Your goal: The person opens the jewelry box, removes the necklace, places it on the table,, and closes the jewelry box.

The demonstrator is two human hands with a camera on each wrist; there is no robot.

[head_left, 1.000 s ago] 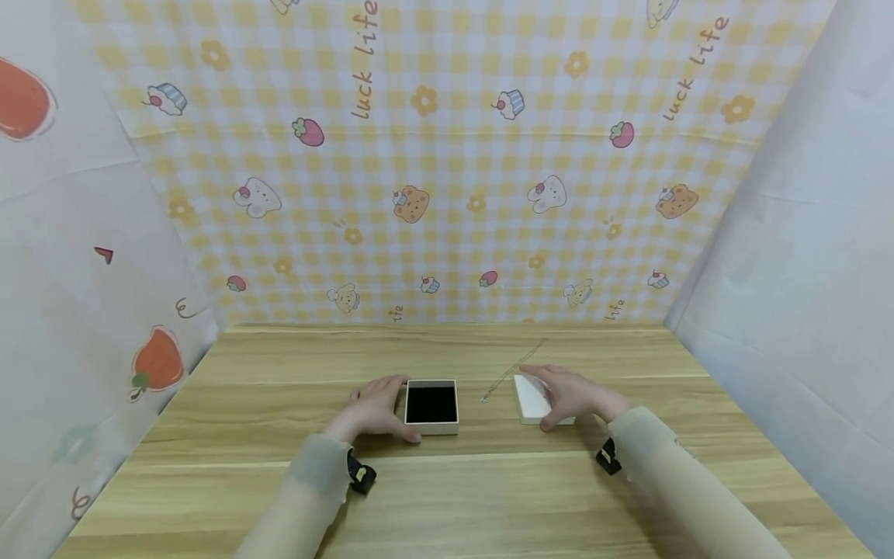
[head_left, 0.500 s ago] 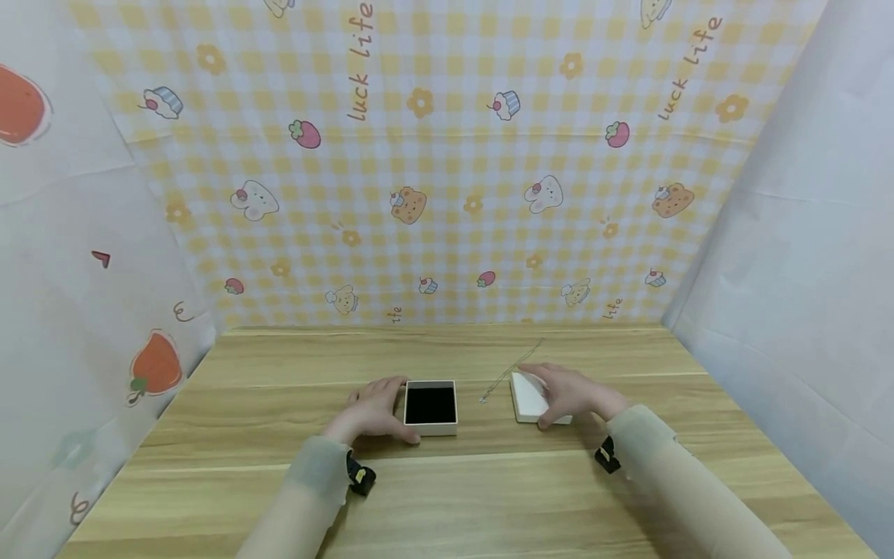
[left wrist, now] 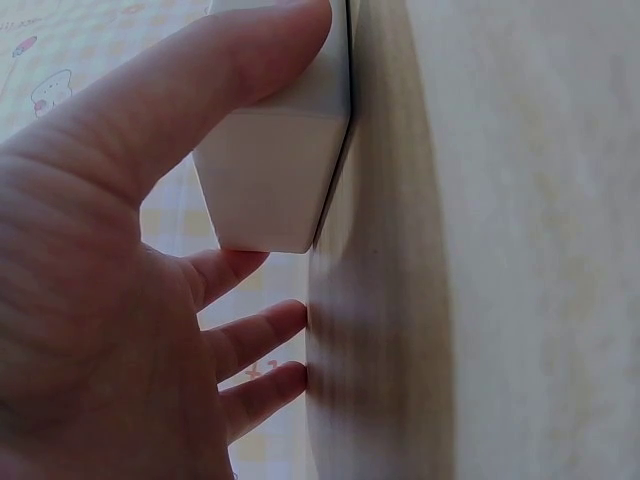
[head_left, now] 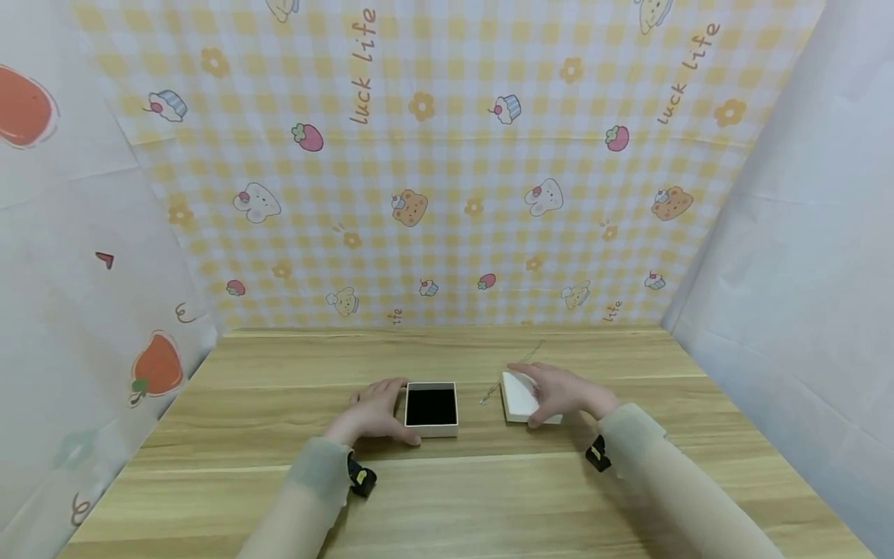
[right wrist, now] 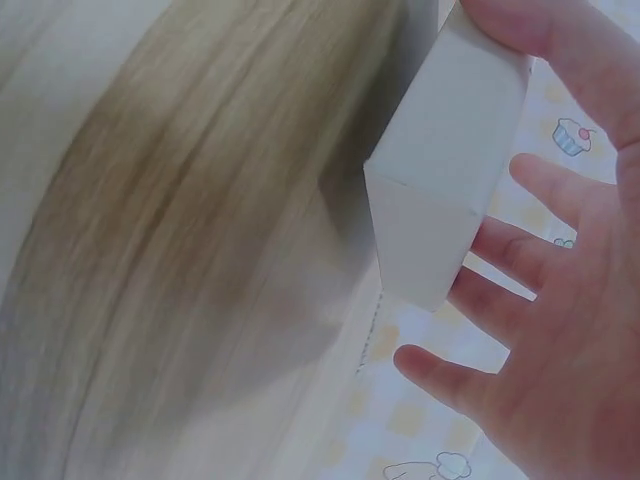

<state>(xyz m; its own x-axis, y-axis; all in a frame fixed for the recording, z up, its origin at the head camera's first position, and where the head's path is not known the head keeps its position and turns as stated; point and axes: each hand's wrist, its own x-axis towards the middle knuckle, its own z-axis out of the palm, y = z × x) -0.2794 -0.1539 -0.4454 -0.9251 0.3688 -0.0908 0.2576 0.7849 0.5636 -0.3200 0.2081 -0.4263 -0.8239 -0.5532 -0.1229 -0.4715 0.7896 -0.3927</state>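
Observation:
A small white open box [head_left: 457, 431] with a black lining [head_left: 431, 407] stands on the table. My left hand [head_left: 375, 411] grips it from its left side, thumb on the near wall, index finger at the far one; the left wrist view shows the other fingers spread. To the right, my right hand [head_left: 562, 392] holds the white box lid [head_left: 519, 397] between thumb and fingers. A shadow lies under the lid [right wrist: 450, 120] in the right wrist view, and it appears raised off the wood. A fine chain necklace [head_left: 532, 353] lies slantwise behind it, partly hidden, its small pendant [head_left: 483, 401] between box and lid.
The wood-grain table [head_left: 447, 497] ends at a yellow checked cloth backdrop [head_left: 447, 171]. White cloth hangs at the left [head_left: 70, 349] and at the right [head_left: 789, 233]. Both wrists carry black straps.
My right hand has lifted the lid slightly and shifted it left toward the box, so it now covers part of the necklace. The left hand and box have stayed in place.

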